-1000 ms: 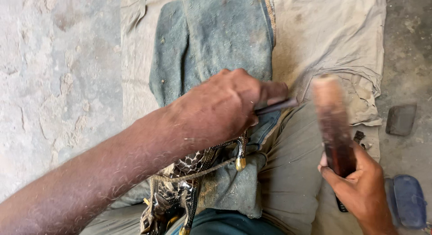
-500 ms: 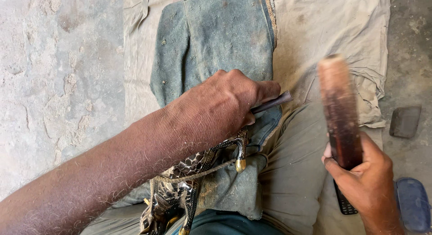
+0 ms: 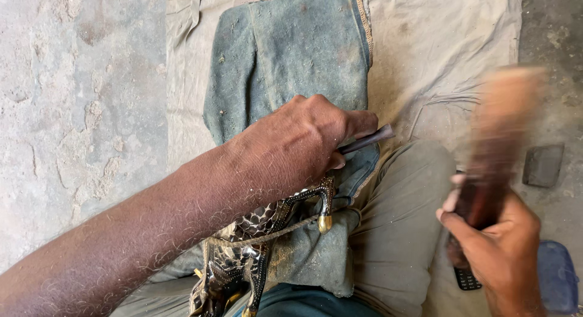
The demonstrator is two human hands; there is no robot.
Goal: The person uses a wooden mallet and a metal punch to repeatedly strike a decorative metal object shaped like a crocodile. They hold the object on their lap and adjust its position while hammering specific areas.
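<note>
Knuckles of the left hand [image 3: 303, 144] bunch in a closed fist around one dark metal chisel [image 3: 370, 138], whose blunt end sticks out to the right past the thumb. Under that hand lies one carved animal figure [image 3: 267, 232], dark with pale scale-like patterning and brass-coloured tips, a thin cord across it; where the chisel's tip meets the figure is hidden by the fist. The figure rests on a dusty blue-grey cloth [image 3: 291, 56] spread over the person's lap. To the right, well apart, the right hand [image 3: 492, 244] is clenched round the lower end of one wooden mallet [image 3: 501, 135], held upright and blurred. Below this hand one small dark keypad phone [image 3: 466, 279] shows partly, just beside a blue object [image 3: 557, 274] at the frame's edge. One flat grey stone [image 3: 542, 165] sits on the concrete floor [image 3: 73, 110], beside a beige sheet [image 3: 437, 44].
</note>
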